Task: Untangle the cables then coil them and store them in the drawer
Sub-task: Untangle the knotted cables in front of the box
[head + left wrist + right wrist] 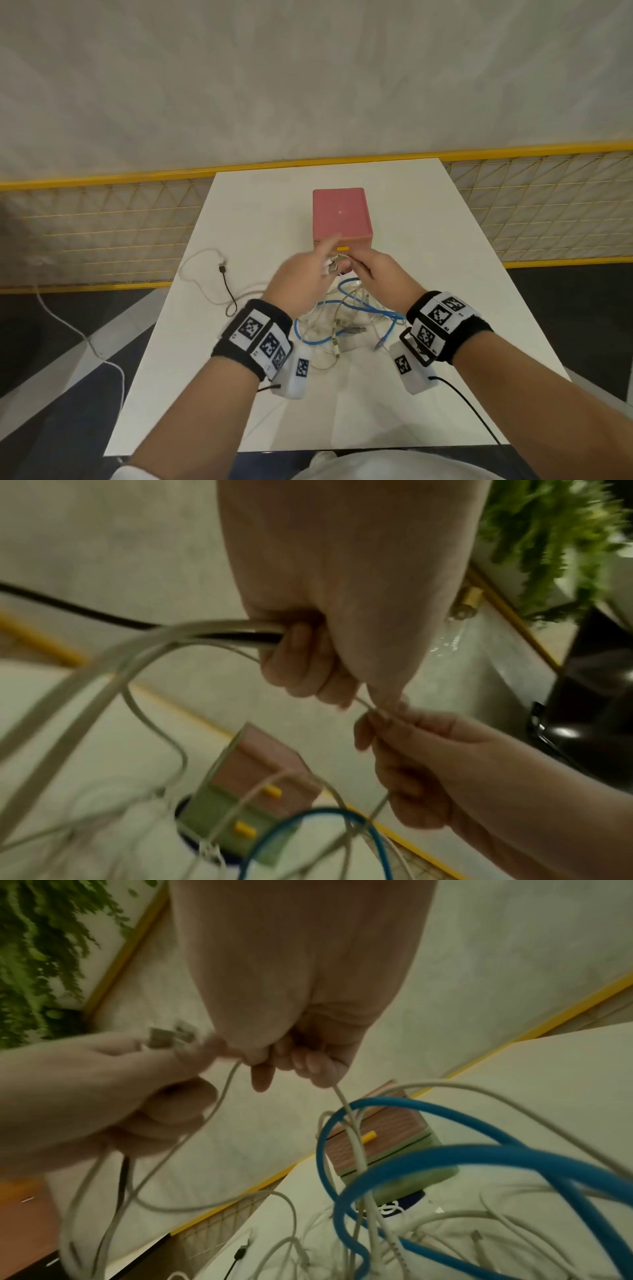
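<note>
Above the tangle [346, 318], both hands curl shut on white cable [219, 1096]: left hand [301, 279] at 9 o'clock, right hand [376, 270] at 3.

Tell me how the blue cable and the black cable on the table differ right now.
The blue cable lies looped inside the tangle below the hands, crossed by white cables; the black cable runs off to the left side of that pile. The blue one looks thicker and winds in several loops; the black one looks thin and makes one gentle curve. The black cable's plug lies free on the table. Both are uncoiled and outside the drawer box.
</note>
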`<state>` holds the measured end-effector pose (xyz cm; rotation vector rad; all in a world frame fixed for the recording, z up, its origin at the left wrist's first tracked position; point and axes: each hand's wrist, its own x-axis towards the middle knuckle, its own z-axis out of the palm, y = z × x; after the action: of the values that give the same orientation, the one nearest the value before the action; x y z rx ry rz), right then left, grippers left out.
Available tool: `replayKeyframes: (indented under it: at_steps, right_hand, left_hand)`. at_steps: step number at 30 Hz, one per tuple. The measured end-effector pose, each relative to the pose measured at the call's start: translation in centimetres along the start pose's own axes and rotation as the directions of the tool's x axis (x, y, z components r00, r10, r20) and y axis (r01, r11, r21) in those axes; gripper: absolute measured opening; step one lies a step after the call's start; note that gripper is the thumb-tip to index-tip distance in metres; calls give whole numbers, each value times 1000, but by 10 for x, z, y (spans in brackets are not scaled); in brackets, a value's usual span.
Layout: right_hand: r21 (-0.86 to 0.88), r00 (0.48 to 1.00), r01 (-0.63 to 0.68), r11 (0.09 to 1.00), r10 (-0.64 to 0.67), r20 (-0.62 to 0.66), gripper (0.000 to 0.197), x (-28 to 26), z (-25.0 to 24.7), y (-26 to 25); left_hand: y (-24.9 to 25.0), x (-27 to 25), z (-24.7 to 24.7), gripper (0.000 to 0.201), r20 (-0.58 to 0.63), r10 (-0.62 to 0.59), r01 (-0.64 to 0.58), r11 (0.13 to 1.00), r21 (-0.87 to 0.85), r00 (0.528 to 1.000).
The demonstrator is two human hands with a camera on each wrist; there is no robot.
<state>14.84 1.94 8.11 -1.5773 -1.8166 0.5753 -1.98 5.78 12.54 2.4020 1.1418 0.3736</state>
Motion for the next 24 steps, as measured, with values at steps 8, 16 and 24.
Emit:
replayKeyframes:
  at_steps: [8,16,24]
  right_hand:
    - [-5,992,-105,995,105,64,24,-13,0,19]
    - [17,998,-57,998,57,19,22,-9,1,16]
    - [32,987,-145,989,143,79,22,-22,-7,26]
  left_hand:
    - [-34,9,-9,13,-286,-137,128,991,-47,949]
    - [-10,6,4,29,-54,-29,24,996,-88,998]
    - [-24,19,-22,11,-379,-119,102,993,-65,918]
